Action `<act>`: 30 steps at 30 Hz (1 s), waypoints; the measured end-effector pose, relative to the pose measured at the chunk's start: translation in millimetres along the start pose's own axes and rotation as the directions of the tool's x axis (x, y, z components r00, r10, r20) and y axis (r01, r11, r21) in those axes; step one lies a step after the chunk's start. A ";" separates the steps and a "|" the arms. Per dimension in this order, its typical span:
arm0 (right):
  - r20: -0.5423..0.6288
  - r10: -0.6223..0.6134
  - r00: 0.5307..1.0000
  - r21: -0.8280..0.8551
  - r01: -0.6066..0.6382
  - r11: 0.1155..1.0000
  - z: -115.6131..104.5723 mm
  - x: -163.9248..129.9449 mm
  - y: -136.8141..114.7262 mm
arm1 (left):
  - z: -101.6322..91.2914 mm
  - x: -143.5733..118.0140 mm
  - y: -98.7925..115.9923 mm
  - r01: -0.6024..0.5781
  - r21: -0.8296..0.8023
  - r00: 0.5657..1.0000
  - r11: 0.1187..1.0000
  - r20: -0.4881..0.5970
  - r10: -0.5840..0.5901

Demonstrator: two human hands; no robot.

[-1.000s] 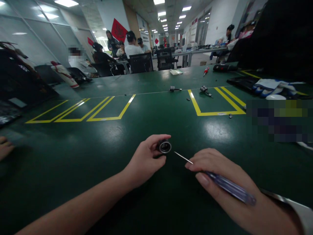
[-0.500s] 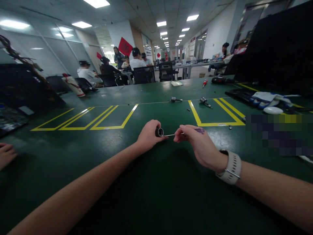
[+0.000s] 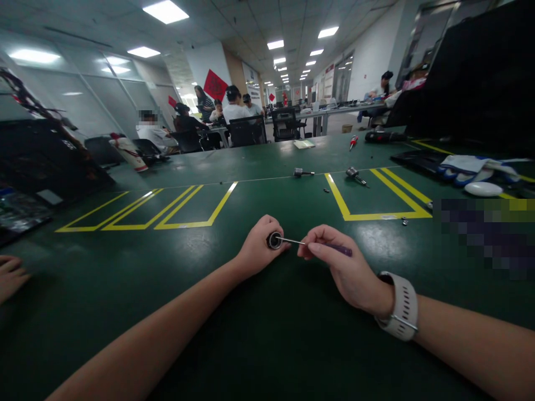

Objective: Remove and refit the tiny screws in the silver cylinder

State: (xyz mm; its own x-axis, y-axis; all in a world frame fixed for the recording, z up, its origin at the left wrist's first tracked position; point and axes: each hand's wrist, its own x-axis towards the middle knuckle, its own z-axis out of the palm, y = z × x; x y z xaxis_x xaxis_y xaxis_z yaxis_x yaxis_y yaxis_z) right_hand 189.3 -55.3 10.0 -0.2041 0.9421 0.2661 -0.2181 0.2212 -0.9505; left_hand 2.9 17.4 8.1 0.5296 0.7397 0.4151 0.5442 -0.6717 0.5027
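My left hand (image 3: 259,245) is wrapped round a dark cylindrical part (image 3: 275,240) whose round, metal-rimmed opening faces me. In my right hand (image 3: 334,256) is a thin screwdriver (image 3: 340,249) with a purple handle, held like a pen. Its slim metal shaft points left, and the tip is at the opening of the cylinder; how deep it reaches I cannot tell. Farther off on the green table (image 3: 209,312) lie a metal part with a shaft (image 3: 303,172) and a second metal part with a shaft (image 3: 356,176). A small dark piece (image 3: 326,190) rests near them.
Yellow tape (image 3: 380,216) marks frames on the table. At right are small metal pieces (image 3: 404,221), gloves (image 3: 474,169), a white oval object (image 3: 484,189) and a dark power tool (image 3: 385,136). A red screwdriver (image 3: 353,142) lies farther back. Another person's hand (image 3: 12,277) rests at left.
The screwdriver tip has risen from beside the cylinder's lower edge to its opening. My right hand has turned, showing more of the purple handle. The whole view has shifted slightly.
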 end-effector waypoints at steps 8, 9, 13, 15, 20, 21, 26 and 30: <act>0.032 -0.033 0.999 -0.397 0.043 0.917 6.2 -4.1 -11.6 | 0.6 -1.8 2.9 0.081 0.083 0.993 0.993 0.076 -0.088; 0.047 -0.050 0.998 -0.446 0.066 0.893 7.4 -5.2 -13.0 | 1.1 -2.1 4.1 0.076 0.095 0.993 0.993 0.086 -0.084; 0.090 -0.117 0.989 -0.599 0.148 0.787 12.0 -9.7 -13.9 | 3.0 -2.8 8.0 0.053 0.207 0.988 0.977 0.132 -0.082; 0.107 -0.134 0.985 -0.639 0.172 0.750 13.7 -11.3 -13.4 | 3.2 -3.4 9.2 0.038 0.276 0.986 0.961 0.144 -0.080; 0.022 -0.031 0.999 -0.411 0.037 0.911 8.6 -5.7 -12.7 | 1.2 -6.5 11.0 -0.106 0.288 0.978 0.952 0.201 0.048; -0.003 0.024 1.000 -0.285 -0.023 0.958 5.9 -3.0 -11.6 | 0.6 -7.1 11.2 -0.127 0.277 0.976 0.952 0.204 0.071; -0.023 0.106 0.994 -0.072 -0.107 0.992 -3.9 7.1 -2.6 | -0.6 -8.3 10.6 -0.148 0.196 0.975 0.969 0.191 0.111; -0.016 0.046 0.999 -0.155 -0.048 0.987 -1.5 1.5 -3.6 | 0.4 -7.4 9.2 -0.110 0.196 0.981 0.974 0.177 0.075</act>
State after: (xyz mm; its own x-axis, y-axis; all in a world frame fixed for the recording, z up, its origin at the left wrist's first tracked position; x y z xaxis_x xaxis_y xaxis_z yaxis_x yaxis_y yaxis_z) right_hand 191.2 -54.2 13.6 -0.1986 0.9551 0.2197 -0.0574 0.2124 -0.9755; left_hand 4.2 5.8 9.4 0.6760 0.6683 0.3105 0.5995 -0.7438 0.2957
